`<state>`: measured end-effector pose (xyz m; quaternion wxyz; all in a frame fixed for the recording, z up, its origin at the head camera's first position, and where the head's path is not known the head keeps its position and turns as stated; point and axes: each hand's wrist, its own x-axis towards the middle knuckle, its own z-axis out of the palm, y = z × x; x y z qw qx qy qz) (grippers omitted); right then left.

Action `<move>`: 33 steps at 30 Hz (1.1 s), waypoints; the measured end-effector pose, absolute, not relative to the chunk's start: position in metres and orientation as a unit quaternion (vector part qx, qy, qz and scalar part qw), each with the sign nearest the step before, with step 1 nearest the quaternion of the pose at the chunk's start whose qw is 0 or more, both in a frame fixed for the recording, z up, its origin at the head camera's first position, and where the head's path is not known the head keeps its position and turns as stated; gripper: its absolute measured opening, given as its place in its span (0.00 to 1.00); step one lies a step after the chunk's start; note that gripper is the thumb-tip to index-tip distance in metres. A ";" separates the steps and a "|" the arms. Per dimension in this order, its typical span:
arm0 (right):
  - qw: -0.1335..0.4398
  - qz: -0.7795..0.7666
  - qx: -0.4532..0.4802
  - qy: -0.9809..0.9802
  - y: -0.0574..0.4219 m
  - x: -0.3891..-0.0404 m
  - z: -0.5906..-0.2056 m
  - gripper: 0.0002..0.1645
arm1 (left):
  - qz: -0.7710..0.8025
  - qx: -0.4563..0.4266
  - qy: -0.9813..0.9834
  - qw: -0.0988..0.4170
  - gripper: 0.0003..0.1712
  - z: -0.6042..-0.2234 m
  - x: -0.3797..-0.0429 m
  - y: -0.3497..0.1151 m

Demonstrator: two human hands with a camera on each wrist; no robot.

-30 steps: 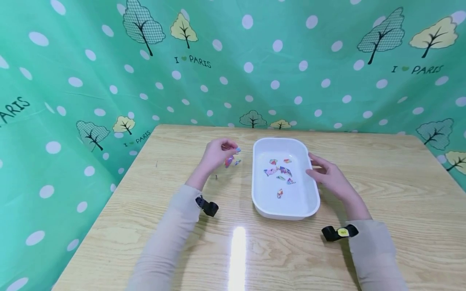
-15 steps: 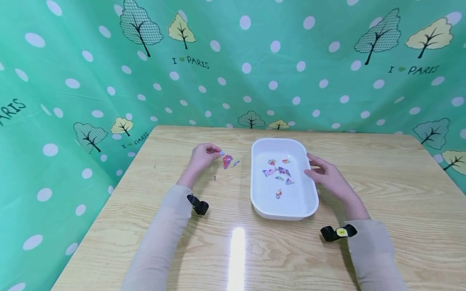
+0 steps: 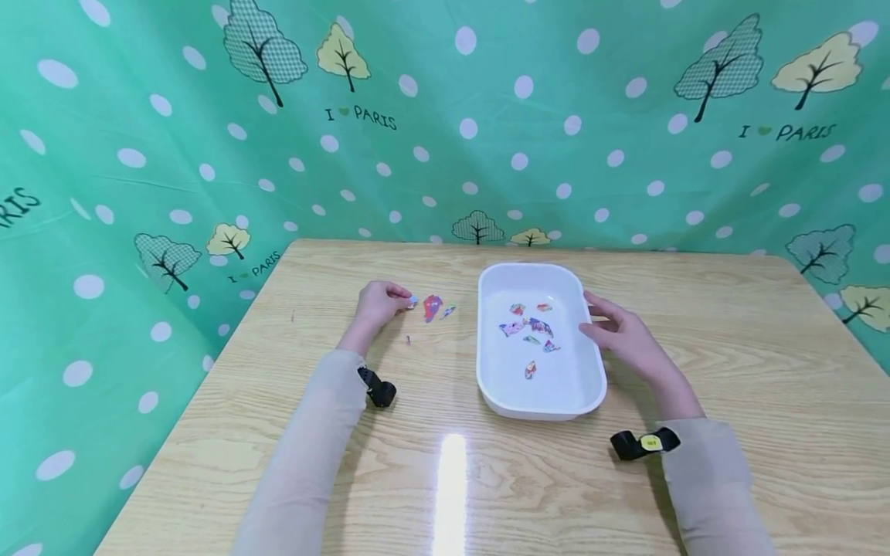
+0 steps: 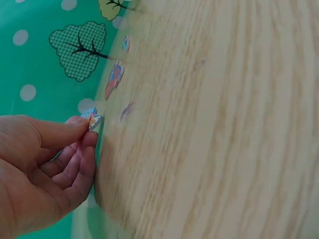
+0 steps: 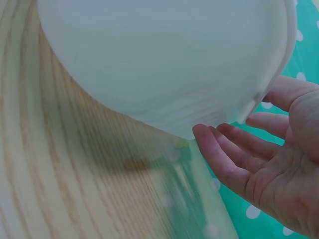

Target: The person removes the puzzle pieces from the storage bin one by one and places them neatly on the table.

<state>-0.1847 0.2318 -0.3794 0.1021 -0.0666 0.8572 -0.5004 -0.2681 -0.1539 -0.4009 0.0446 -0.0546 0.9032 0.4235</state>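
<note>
Small blue-and-white piece (image 4: pixel 93 118) sits toward the surface's (image 3: pixel 556 494) far left corner, pinched between thumb and fingertips of the left hand (image 3: pixel 378 303). Just beside it: red-purple piece (image 3: pixel 432 307), then a slim green-blue piece (image 3: pixel 448 311). Nearer the front edge, a tiny dark scrap (image 3: pixel 408 340). White tray (image 3: pixel 542 411) farther right, loose pieces inside. Right hand (image 3: pixel 617 330) grips its right long edge, thumb at rim, fingers against outer wall. Risks, as judged: thin piece may slip from so slight a hold; a low sweep could scatter its neighbours; a tug on the rim could slide the tray's contents.
</note>
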 end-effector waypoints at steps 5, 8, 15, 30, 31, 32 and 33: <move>0.102 -0.501 -0.066 0.857 0.231 -0.185 -0.379 0.39 | 0.415 -0.051 0.908 0.033 0.07 -0.403 -0.269 -0.153; 0.102 -0.501 -0.066 0.857 0.231 -0.185 -0.379 0.38 | 0.411 -0.055 0.910 0.026 0.07 -0.404 -0.269 -0.153; 0.102 -0.500 -0.063 0.857 0.231 -0.186 -0.378 0.39 | 0.410 -0.059 0.910 0.016 0.08 -0.405 -0.269 -0.150; 0.101 -0.504 -0.065 0.856 0.232 -0.186 -0.381 0.38 | 0.425 -0.060 0.903 0.014 0.08 -0.400 -0.263 -0.145; 0.101 -0.504 -0.065 0.855 0.232 -0.186 -0.381 0.38 | 0.426 -0.055 0.903 0.014 0.09 -0.398 -0.263 -0.145; 0.102 -0.505 -0.064 0.855 0.232 -0.186 -0.381 0.38 | 0.428 -0.050 0.902 0.014 0.09 -0.397 -0.262 -0.143; 0.102 -0.504 -0.064 0.855 0.232 -0.186 -0.381 0.39 | 0.430 -0.045 0.902 0.014 0.09 -0.396 -0.262 -0.142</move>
